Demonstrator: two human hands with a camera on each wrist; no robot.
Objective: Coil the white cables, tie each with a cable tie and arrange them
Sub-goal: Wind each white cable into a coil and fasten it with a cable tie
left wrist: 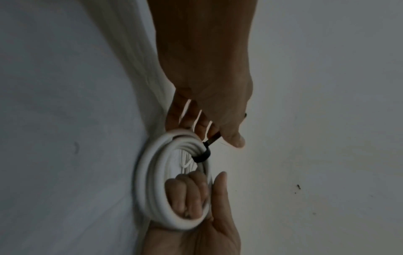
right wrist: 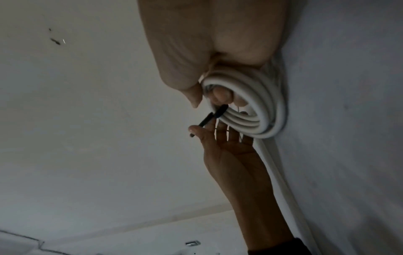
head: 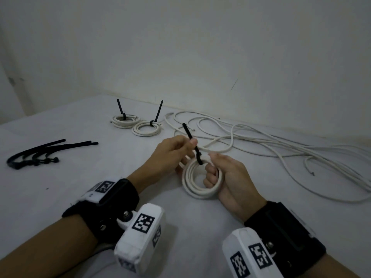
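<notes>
Nearest the camera, two forearms with black wrist straps and white camera housings reach over a pale surface [head: 60, 177]. The right hand [head: 226, 177] has its fingers curled through the middle of a white cable coil [head: 192, 189], holding it just above the surface. The left hand [head: 170, 153] pinches the free tail of a black cable tie [head: 192, 145] that loops the coil's far edge.

To do this well, the left hand should probably pull the tail straight away from the lock while the right keeps the turns stacked, so none slips out.

Two tied coils [head: 136, 124] sit farther off with tails upright. Loose white cable [head: 281, 149] sprawls to the right, close to the right hand and likely to snag. Spare ties [head: 40, 153] lie far left. A wall [head: 200, 47] bounds the far edge. Open room lies near and between the ties and hands.
</notes>
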